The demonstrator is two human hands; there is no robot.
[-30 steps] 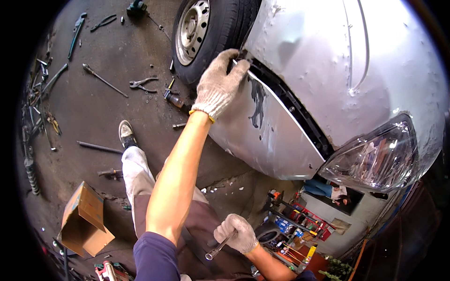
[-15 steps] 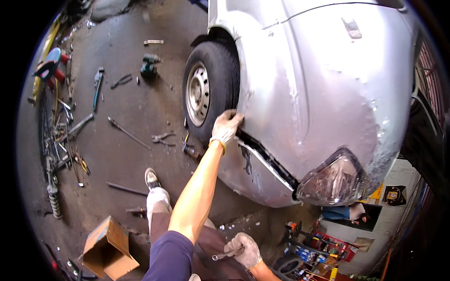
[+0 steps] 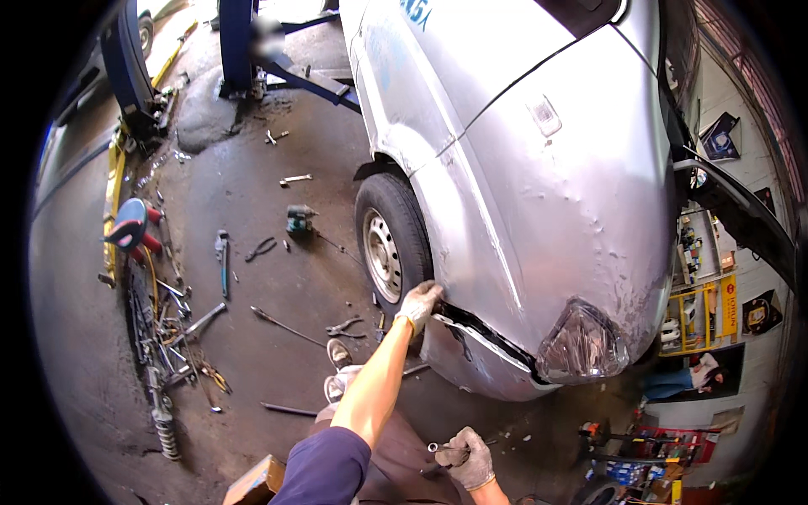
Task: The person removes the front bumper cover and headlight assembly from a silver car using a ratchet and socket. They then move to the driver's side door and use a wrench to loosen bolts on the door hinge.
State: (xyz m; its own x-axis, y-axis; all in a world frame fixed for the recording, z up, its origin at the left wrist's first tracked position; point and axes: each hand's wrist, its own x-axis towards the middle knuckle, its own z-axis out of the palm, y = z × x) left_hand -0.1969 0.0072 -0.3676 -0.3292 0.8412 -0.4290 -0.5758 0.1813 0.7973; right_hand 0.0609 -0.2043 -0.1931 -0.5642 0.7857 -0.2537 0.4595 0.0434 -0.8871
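My gloved left hand (image 3: 419, 305) is closed at the lower corner of the silver car's front fender (image 3: 427, 244), right beside the front wheel (image 3: 389, 244). Its fingertips are partly hidden at the panel edge. From there a dark gap runs between the fender and the bumper (image 3: 480, 370) toward the headlight (image 3: 583, 343); the bumper hangs apart from the body along it. Low in front of my legs, my gloved right hand (image 3: 471, 459) is wrapped around a metal wrench (image 3: 434, 449), whose round end sticks out to the left.
Pliers (image 3: 345, 327), a green power drill (image 3: 300, 220), an adjustable wrench (image 3: 223, 263) and a long bar (image 3: 286, 326) lie on the floor. More tools pile up at left, near a small stool (image 3: 131, 225). A cardboard box (image 3: 257, 481) and blue lift post (image 3: 238, 46) also stand here.
The view has swung, so the car's door side and the lift posts now show. My left hand stays at the fender corner. My right hand still holds the wrench, turned somewhat differently.
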